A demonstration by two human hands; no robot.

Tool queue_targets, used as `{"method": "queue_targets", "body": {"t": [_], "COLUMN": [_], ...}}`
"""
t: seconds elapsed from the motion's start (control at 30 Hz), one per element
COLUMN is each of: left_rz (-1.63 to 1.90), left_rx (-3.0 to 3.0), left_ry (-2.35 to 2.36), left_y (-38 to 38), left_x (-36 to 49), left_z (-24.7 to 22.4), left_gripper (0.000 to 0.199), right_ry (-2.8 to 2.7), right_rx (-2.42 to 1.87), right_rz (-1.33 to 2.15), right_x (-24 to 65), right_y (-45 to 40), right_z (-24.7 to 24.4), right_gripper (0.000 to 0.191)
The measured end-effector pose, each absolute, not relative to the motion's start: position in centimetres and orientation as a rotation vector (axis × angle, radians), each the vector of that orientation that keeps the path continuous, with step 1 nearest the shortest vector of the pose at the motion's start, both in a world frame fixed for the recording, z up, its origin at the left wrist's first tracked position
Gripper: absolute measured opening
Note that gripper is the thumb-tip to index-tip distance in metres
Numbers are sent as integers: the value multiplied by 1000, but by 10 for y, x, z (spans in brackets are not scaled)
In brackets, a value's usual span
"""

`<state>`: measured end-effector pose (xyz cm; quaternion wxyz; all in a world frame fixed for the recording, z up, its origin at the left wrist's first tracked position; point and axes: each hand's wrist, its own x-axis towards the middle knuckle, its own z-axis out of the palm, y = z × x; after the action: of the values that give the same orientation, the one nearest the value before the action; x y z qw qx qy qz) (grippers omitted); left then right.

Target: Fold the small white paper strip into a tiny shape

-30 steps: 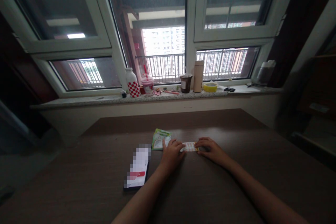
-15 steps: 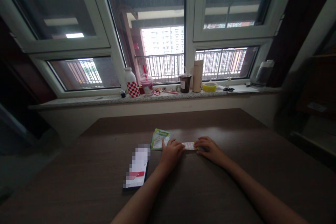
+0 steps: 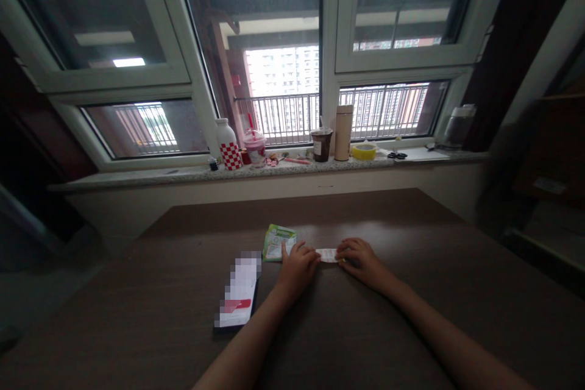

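A small white printed strip (image 3: 327, 255) lies between my two hands on the brown table (image 3: 205, 225). My left hand (image 3: 298, 265) touches its left end, with the thumb spread toward a green and white packet (image 3: 280, 242). At the strip's right end, the fingers of my right hand (image 3: 361, 259) are bent together on it, with a bit of yellow showing under the fingertips. The packet lies flat, partly behind my left hand. Left of my left forearm rests a phone (image 3: 238, 295) with a lit, partly pixelated screen.
Beyond the table, the windowsill (image 3: 183, 178) bears a checkered bottle (image 3: 229, 149), a pink drink cup (image 3: 256, 147), a dark drink cup (image 3: 322, 145), a beige flask (image 3: 343, 134), yellow tape (image 3: 364, 152), black scissors (image 3: 397, 155) and a clear container (image 3: 459, 127).
My right hand has shifted slightly left along the strip, and less yellow shows at its fingertips. My left hand, the packet and the phone stay nearly where they were.
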<state>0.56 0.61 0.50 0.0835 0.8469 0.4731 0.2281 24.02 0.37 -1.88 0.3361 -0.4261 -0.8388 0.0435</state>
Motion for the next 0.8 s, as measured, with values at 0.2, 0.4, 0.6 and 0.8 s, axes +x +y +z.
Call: {"method": "queue_targets", "body": {"t": [0.2,0.4,0.6,0.8], "left_rz": [716,718,703,715], "left_rx": [2531,2519,2472,2485], "left_ry": [1397,1421,1457,1476], "left_y": [5,3,7,6], "left_x": [5,7,8,10], "left_z": [4,6,2,3], "left_gripper": [22,20,18,16], "right_ry": [-2292,-2298,-2119,-2079], "right_rx": [-1164,-1188,-1237,-1284], "right_rz": [26,34,94,18], "right_x": [235,231,226,217], "right_y": [-4,-6,-4,-4], "right_z": [-8,-6,-5,-1], "right_gripper": [15,15,13,6]}}
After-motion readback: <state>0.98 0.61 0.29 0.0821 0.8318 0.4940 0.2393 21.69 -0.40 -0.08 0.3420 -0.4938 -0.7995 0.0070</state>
